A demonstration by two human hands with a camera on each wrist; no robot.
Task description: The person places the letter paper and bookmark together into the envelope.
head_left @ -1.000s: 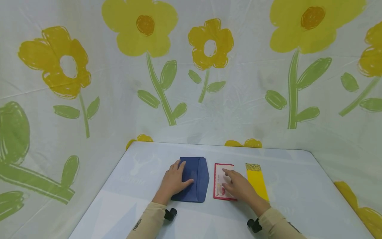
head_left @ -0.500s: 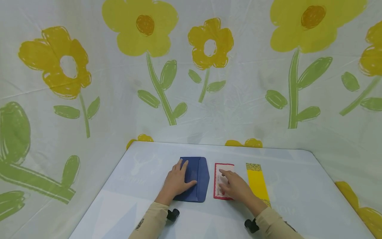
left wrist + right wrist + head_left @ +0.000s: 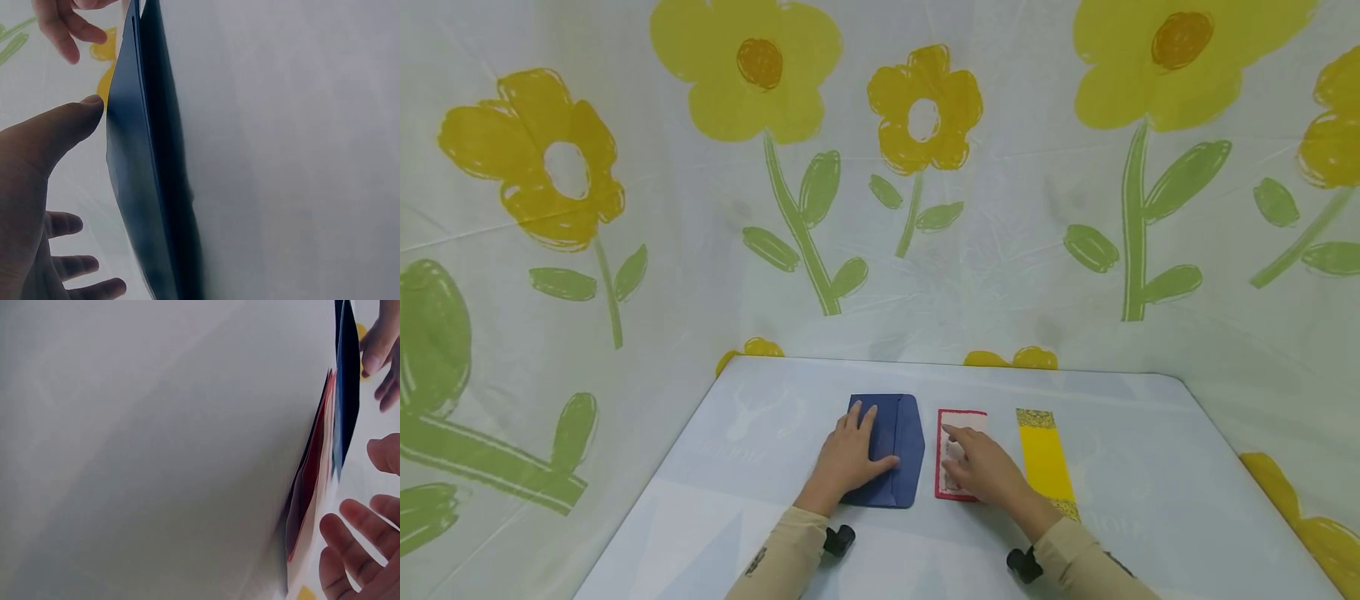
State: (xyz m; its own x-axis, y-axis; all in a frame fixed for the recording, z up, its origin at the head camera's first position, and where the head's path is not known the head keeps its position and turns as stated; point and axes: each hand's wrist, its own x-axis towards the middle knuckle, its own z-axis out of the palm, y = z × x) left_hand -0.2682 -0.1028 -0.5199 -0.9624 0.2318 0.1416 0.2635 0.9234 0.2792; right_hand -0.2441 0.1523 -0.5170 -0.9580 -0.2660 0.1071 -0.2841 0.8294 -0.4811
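A dark blue envelope (image 3: 909, 458) lies flat on the table, its pointed flap toward the right. Over its left part is my left hand (image 3: 848, 457), fingers spread and thumb reaching toward the flap. In the left wrist view a gap shows between the thumb (image 3: 69, 128) and the envelope's surface. To the right lies a folded white card with a red border (image 3: 961, 417), several thin layers showing in the right wrist view. My right hand (image 3: 987, 472) hovers over this card with relaxed fingers, holding nothing; it covers the card's lower right part.
A yellow strip of paper (image 3: 1047, 457) with gold patterned ends lies right of the card, its lower end close to the right forearm. The white table (image 3: 760, 475) meets a flower-printed cloth (image 3: 1000, 275) at its back edge and sides.
My left hand has shifted slightly right over the envelope. My right hand has moved left across the card, uncovering more of the yellow strip. Envelope, card and strip stay in place.
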